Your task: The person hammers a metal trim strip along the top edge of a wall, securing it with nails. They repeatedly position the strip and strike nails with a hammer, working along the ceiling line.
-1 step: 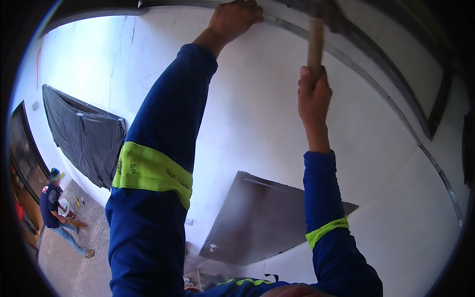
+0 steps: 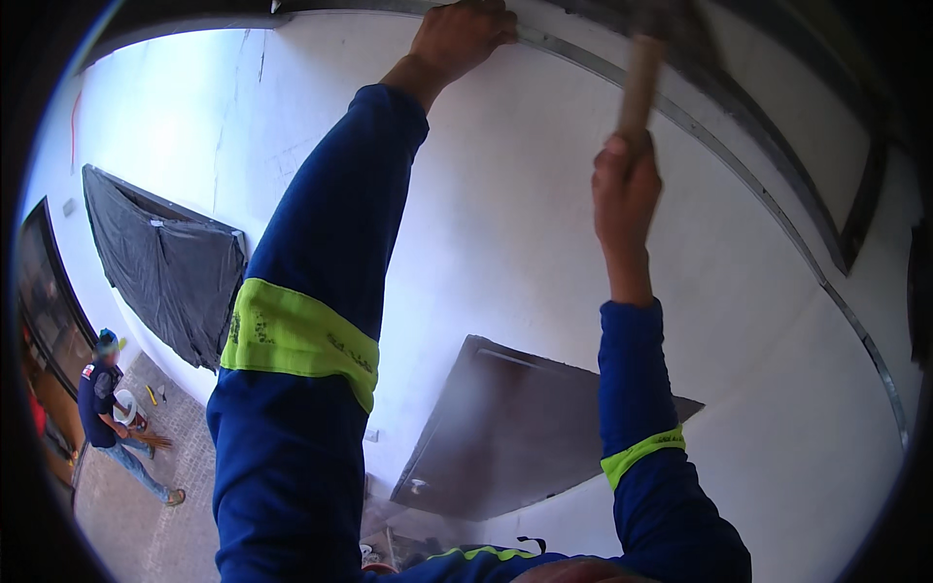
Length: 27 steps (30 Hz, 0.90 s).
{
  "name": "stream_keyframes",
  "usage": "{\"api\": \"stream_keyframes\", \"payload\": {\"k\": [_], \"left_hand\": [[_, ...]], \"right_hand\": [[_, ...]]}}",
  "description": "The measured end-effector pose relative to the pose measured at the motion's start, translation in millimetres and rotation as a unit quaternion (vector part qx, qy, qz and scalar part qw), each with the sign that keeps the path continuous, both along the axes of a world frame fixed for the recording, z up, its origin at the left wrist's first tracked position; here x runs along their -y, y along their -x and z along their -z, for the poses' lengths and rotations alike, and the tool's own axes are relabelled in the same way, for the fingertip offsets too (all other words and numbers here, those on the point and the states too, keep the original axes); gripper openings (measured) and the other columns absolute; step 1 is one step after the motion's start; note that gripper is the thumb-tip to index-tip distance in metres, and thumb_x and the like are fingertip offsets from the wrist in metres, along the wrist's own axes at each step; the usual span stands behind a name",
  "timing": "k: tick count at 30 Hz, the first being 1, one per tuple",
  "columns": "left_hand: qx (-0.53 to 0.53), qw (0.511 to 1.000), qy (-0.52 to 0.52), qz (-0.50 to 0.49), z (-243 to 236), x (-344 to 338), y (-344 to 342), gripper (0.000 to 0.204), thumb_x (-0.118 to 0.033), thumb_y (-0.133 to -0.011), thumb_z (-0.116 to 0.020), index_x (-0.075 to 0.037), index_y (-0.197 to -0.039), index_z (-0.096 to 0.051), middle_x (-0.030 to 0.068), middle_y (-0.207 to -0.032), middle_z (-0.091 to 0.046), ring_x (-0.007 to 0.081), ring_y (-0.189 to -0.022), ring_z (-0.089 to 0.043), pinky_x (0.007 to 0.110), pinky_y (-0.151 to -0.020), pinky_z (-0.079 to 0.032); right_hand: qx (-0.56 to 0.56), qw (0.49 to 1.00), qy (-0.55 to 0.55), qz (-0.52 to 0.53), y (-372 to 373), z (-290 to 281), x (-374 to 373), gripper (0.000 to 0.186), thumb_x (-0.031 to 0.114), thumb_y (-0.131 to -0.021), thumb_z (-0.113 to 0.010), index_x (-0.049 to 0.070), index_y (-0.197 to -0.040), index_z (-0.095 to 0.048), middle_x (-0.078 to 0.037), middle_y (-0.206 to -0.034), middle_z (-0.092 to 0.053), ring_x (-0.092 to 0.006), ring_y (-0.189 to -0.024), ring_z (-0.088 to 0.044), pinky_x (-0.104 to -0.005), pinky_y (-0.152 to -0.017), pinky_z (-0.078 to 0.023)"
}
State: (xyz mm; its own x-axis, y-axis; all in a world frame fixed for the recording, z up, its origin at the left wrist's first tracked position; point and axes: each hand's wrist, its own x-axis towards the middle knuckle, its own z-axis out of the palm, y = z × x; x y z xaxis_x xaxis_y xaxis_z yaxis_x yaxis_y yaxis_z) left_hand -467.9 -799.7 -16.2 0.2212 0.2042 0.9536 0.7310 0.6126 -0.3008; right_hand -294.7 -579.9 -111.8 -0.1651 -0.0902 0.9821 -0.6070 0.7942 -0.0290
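Note:
My right hand is wrapped round the pale wooden handle of a hammer, raised near the top of the view. The hammer's dark head is smeared by motion at the upper edge. Higher up on the left, my left hand is closed, its curled fingers against a thin metal strip that runs along the upper white wall. Whatever those fingers pinch is hidden. Both arms reach up in blue sleeves with yellow-green bands.
Dark beams frame the top right. A grey panel lies below, between my arms. Black sheeting covers an opening at left. Beyond it a person bends beside a white bucket on the paved floor.
My right hand has shifted slightly to the right, and the hammer now tilts further right. My left hand stays at the metal strip.

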Motion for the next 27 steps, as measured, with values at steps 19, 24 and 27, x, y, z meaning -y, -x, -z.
{"api": "stream_keyframes", "payload": {"k": [19, 24, 27], "left_hand": [[-0.020, 1.000, -0.022, -0.007, -4, 0, -2, 0.011, -0.026, -0.088, -0.071, -0.015, -0.090, -0.073, 0.0024, -0.094, -0.068, 0.0259, -0.095, -0.067, 0.042, -0.079, -0.057], [0.002, 1.000, -0.014, 0.003, -7, 0, -5, 0.012, -0.026, -0.089, -0.070, -0.015, -0.091, -0.072, 0.0024, -0.096, -0.068, 0.0258, -0.096, -0.067, 0.042, -0.080, -0.057], [0.004, 1.000, -0.012, -0.001, -6, 1, -5, 0.011, -0.025, -0.089, -0.071, -0.014, -0.091, -0.072, 0.0026, -0.095, -0.068, 0.0259, -0.096, -0.067, 0.042, -0.080, -0.057]], "right_hand": [[-0.131, 0.982, -0.109, -0.082, -6, -15, -3, 0.048, 0.056, -0.102, -0.055, 0.008, -0.093, -0.056, -0.003, -0.070, -0.054, -0.0111, -0.057, -0.049, -0.0259, -0.050, -0.039], [0.004, 0.985, -0.079, 0.153, -7, -23, -8, 0.043, 0.045, -0.106, -0.053, 0.003, -0.107, -0.059, -0.006, -0.071, -0.060, -0.0141, -0.062, -0.059, -0.0319, -0.061, -0.051], [-0.038, 0.996, -0.078, 0.010, -32, -20, -11, 0.040, 0.047, -0.105, -0.053, 0.008, -0.100, -0.056, 0.001, -0.068, -0.053, -0.0076, -0.055, -0.050, -0.0231, -0.049, -0.040]]}}
